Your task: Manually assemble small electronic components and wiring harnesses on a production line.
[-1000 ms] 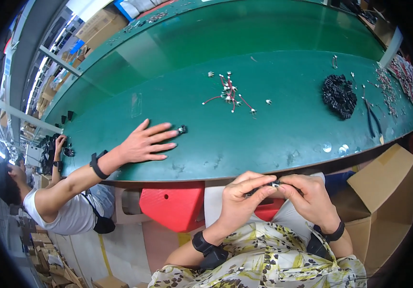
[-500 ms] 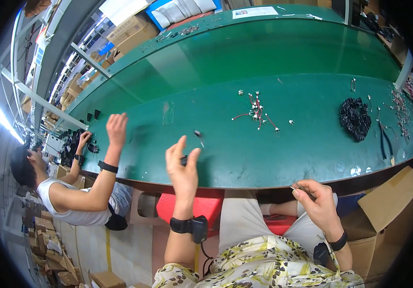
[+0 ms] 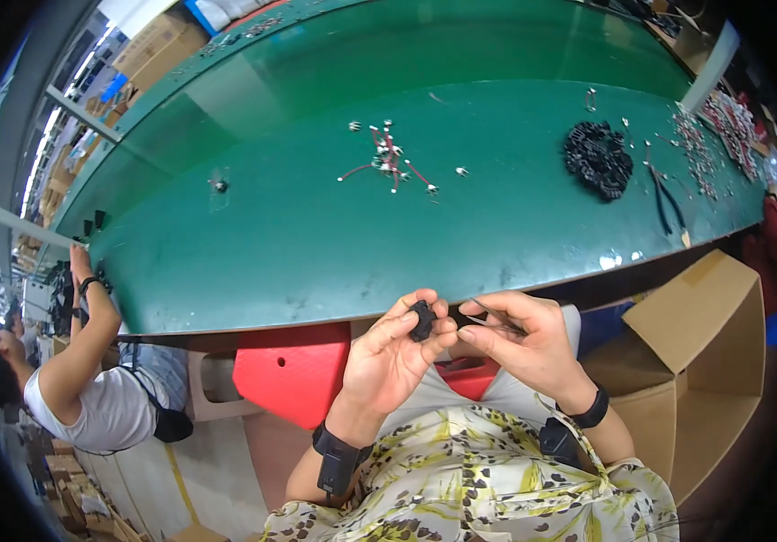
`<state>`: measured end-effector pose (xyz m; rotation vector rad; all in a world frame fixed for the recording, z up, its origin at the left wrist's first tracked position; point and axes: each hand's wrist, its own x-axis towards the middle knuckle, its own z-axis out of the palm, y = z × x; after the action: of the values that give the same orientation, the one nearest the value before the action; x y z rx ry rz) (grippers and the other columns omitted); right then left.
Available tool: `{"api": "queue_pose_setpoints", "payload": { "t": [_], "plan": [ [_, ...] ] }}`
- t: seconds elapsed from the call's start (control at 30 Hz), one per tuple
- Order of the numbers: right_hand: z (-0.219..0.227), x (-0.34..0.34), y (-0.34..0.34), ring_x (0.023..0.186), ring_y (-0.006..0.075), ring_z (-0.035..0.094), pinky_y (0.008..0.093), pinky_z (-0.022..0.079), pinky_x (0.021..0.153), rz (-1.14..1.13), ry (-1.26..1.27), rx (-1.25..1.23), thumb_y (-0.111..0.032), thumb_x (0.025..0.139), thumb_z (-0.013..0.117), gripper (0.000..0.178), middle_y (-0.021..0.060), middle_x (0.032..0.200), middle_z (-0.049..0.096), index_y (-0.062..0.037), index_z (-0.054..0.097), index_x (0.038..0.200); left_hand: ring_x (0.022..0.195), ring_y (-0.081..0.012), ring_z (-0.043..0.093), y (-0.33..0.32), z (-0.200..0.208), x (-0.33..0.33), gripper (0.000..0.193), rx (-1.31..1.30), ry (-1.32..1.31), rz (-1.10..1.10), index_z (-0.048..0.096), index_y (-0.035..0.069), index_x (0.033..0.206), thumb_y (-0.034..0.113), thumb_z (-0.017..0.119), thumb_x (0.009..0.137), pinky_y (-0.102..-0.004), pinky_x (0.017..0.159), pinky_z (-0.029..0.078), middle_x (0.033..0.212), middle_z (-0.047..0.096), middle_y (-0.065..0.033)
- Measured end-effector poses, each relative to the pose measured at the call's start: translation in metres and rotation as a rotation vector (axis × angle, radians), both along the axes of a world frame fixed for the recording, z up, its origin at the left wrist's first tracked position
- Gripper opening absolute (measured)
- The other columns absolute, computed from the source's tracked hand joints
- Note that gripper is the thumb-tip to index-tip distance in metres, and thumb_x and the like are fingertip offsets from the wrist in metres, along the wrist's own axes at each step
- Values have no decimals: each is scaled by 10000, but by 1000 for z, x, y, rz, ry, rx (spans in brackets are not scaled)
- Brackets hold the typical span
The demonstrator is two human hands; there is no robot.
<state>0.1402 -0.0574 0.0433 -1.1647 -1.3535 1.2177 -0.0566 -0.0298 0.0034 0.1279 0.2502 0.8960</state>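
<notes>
My left hand pinches a small black plastic part between thumb and fingers, just off the front edge of the green table. Close beside it, my right hand closes on a thin, dark, pointed tool that looks like tweezers. Its tip points toward the black part; whether they touch is hard to make out. Farther off, a cluster of red wires with white connectors lies on the table. A small dark piece rests to the left of the cluster.
At the right are a heap of black parts, dark-handled pliers and many scattered small connectors. An open cardboard box stands by my right arm, a red stool below the table. A co-worker sits at the left.
My left hand has come from over the table to my right hand, now pinching the black part. The small dark piece that was in the air lies on the table. The view has shifted.
</notes>
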Motion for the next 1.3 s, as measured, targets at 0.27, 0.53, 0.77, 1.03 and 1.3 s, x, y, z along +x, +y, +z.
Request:
{"api": "queue_pose_setpoints", "payload": {
  "t": [0.27,0.53,0.77,1.03,1.3],
  "plan": [
    [-3,19,2,563,22,356,200,310,486,25,-49,53,-40,787,765,351,-49,675,496,-7,666,1122,1111,-229,588,-10,-5,22,412,69,128,-108,431,0,1369,82,511,974,-376,1000,486,1213,564,-126],
    [-4,33,3,553,178,570,290,463,532,206,-343,232,-162,750,799,381,88,732,633,-80,694,1107,1028,-186,637,-19,-24,21,403,110,164,-188,503,22,1318,18,586,923,-327,918,533,1192,613,-109],
    [26,35,44,614,128,558,267,453,547,373,-387,108,-206,755,810,317,34,717,600,-76,717,1029,1017,-192,642,-10,-19,13,359,143,172,-198,557,18,1263,14,611,909,-327,918,531,1166,627,-109],
    [8,6,174,753,224,667,337,513,689,-62,-830,97,-338,748,792,394,144,793,690,3,703,924,962,-167,636,0,-23,10,333,196,193,-118,571,-5,1236,9,616,906,-314,877,525,1078,647,-86],
    [10,-6,194,817,376,666,454,524,742,82,-1123,107,-176,733,692,191,221,796,674,-1,712,807,999,-193,631,1,-33,11,397,163,191,-164,538,-7,1281,-15,617,892,-323,920,509,1120,621,-96]
  ]
}}
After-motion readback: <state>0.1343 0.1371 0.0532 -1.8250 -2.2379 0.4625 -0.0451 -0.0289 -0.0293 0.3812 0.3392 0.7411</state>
